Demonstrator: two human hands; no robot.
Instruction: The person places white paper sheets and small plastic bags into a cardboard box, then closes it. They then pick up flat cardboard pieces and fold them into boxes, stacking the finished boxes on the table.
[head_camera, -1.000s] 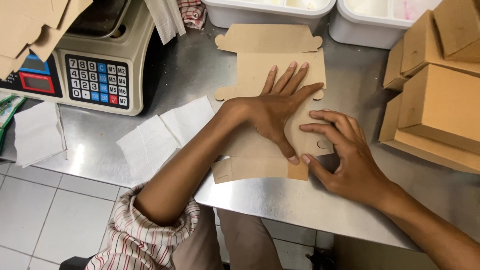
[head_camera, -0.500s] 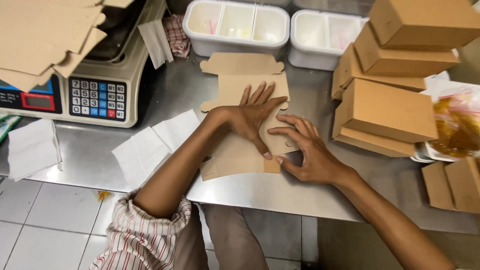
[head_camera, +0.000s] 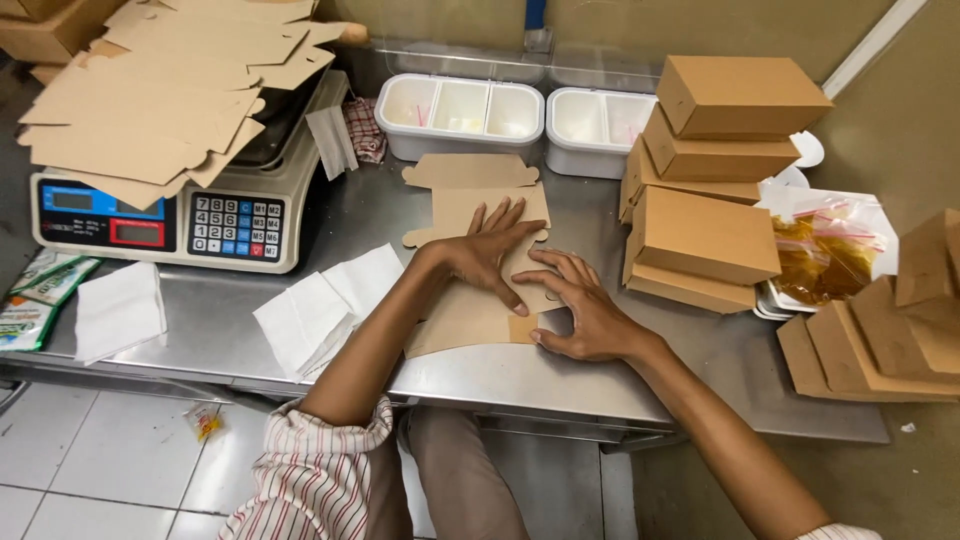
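The flat box blank (head_camera: 470, 215) lay on the steel table (head_camera: 330, 225), under both hands. The left hand (head_camera: 490, 255) pressed it, fingers spread; the right hand (head_camera: 585, 310) pinned its near edge, fingers bent.

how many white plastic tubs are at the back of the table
2: a three-compartment tub behind the flat cardboard blank, and a second tub to its right, partly hidden by the stacked brown boxes.

box blank (head_camera: 470, 215) middle under hands, folded pieces (head_camera: 880, 340) cut off right
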